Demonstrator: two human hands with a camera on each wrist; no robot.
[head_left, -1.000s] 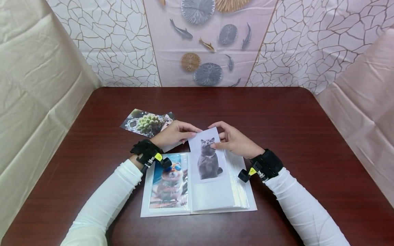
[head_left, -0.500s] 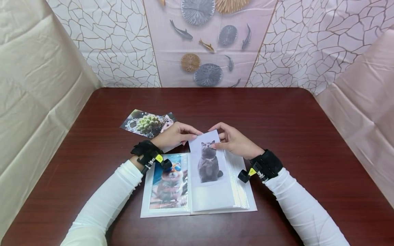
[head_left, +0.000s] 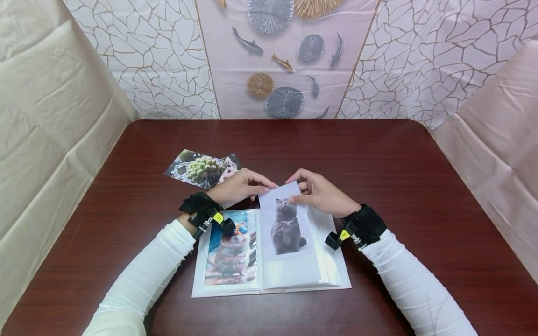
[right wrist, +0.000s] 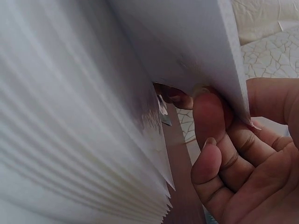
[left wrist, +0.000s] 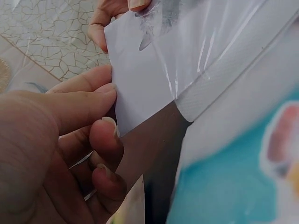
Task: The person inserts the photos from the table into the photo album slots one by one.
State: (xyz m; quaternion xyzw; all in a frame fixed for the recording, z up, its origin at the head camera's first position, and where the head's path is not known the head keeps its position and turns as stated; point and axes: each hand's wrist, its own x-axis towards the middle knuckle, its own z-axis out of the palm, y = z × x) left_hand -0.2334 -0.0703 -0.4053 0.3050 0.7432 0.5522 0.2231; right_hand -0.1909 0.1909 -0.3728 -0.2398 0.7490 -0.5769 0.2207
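Observation:
A white photo of a grey cat (head_left: 287,231) stands partly inside a clear sleeve on the right side of an open photo album (head_left: 199,280). Its top end sticks out above the sleeve's mouth. My left hand (head_left: 238,186) pinches the photo's upper left edge; in the left wrist view, thumb and fingers meet at the white border (left wrist: 135,84). On the other side, my right hand (head_left: 321,193) grips the upper right edge, thumb in front and fingers behind. The right wrist view shows those fingers (right wrist: 210,116) behind the raised page, beside fanned album pages (right wrist: 84,140).
A photo of a bear in blue sunglasses (head_left: 232,261) fills the album's left page. Behind my left hand, a succulent photo (head_left: 201,169) overlaps a photo with a pink figure (head_left: 229,169) on the dark red table (head_left: 378,154). A patterned cloth (head_left: 176,70) hangs beyond the table.
The cat photo has slid a little down into the sleeve, towards the person. Both hands have moved slightly down with it, keeping their grip. The album has stayed in place.

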